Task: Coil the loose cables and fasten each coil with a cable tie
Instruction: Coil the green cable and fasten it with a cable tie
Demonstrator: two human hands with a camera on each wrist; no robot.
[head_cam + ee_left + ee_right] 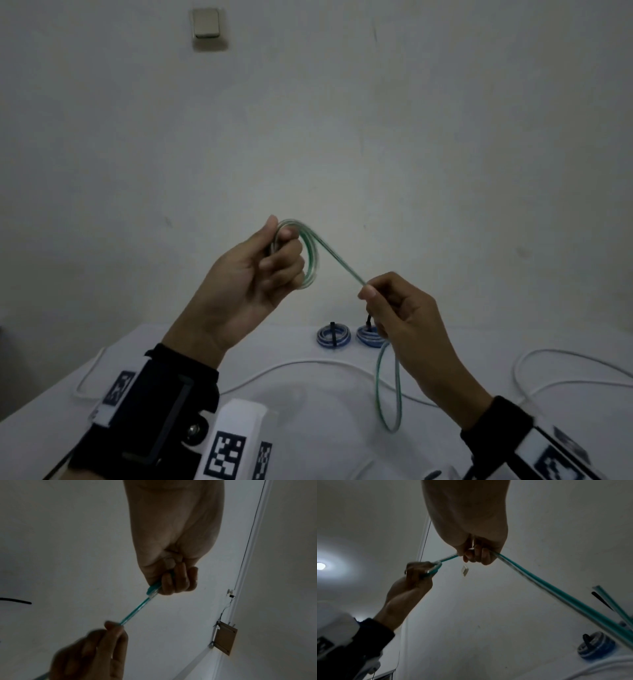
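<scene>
A green-and-clear cable [337,262] is held up in front of the wall. My left hand [260,263] grips a small coil [310,253] of it wound round the fingers. From the coil a straight run slants down to my right hand [390,305], which pinches it between thumb and fingers. Below the right hand the rest hangs as a long loop [388,387] over the table. The left wrist view shows the cable [137,609] stretched between both hands. In the right wrist view the cable [556,592] runs out past the fingers.
Two blue coils [334,337] [370,337], each bound with a black tie, lie on the white table [308,411]. A loose white cable [291,365] snakes across the table from left to right. A wall switch [205,23] sits high on the wall.
</scene>
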